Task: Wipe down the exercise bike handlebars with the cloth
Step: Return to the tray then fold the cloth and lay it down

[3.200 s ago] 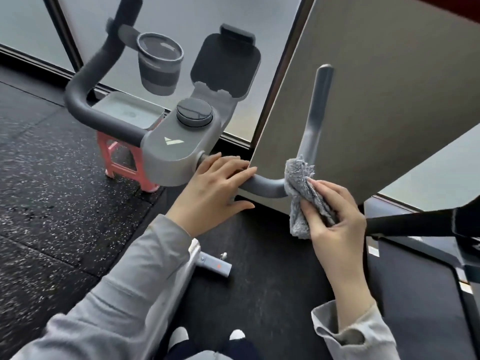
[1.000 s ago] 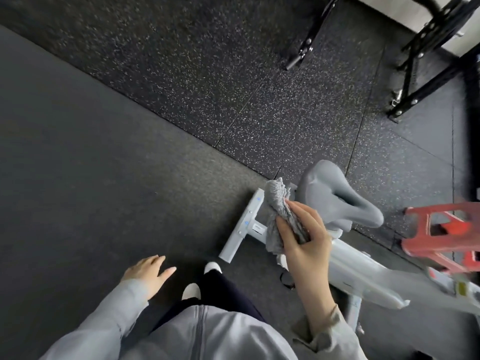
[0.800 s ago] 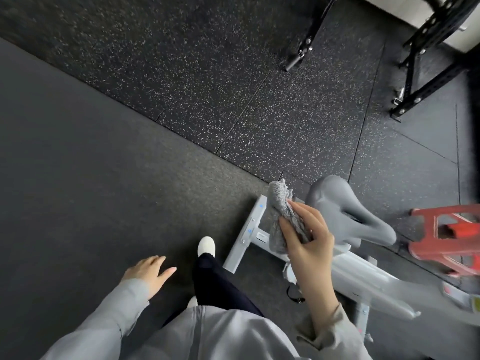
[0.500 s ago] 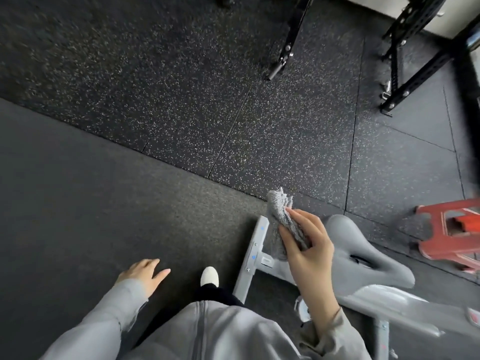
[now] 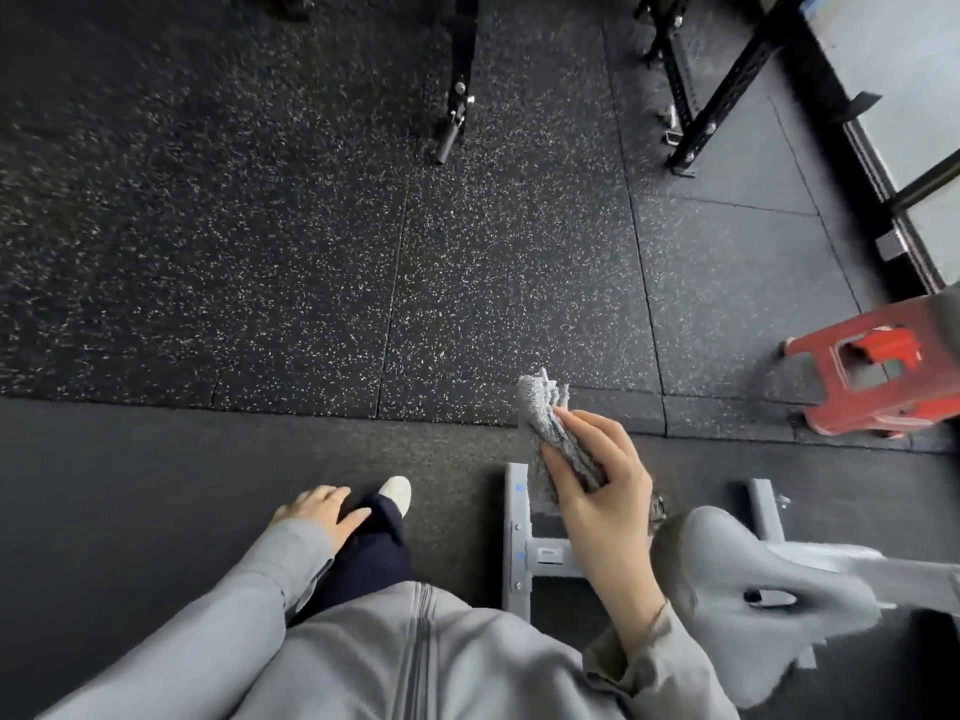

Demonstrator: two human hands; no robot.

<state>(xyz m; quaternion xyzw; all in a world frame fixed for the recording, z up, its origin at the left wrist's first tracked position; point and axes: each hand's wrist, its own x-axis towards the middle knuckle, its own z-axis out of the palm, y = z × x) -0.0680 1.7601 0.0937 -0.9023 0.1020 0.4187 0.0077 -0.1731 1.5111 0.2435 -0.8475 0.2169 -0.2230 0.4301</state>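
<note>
a: entry: step in hand?
b: between wipes, likely. fluffy grey cloth [image 5: 549, 426], pinched in right hand [image 5: 597, 491], just left of the grey moulded bike saddle [image 5: 769, 579]; left hand [image 5: 322, 514] farther left, slack, empty.
a: next?
b: handlebars unseen; find them, apply cloth.

Black rubber floor tiles [image 5: 493, 252] flecked with white run across the far half of the room, seams showing between them. Nearer, a plain dark mat [image 5: 156, 485] butts up against their edge. Over on the right, a red plastic stool [image 5: 872, 371] sits on the tiles just by that edge. Up top, a black post [image 5: 457, 96] with a round tip reaches toward the floor, well apart from a bolted black rack [image 5: 727, 80] near the window frame [image 5: 852, 148].
</note>
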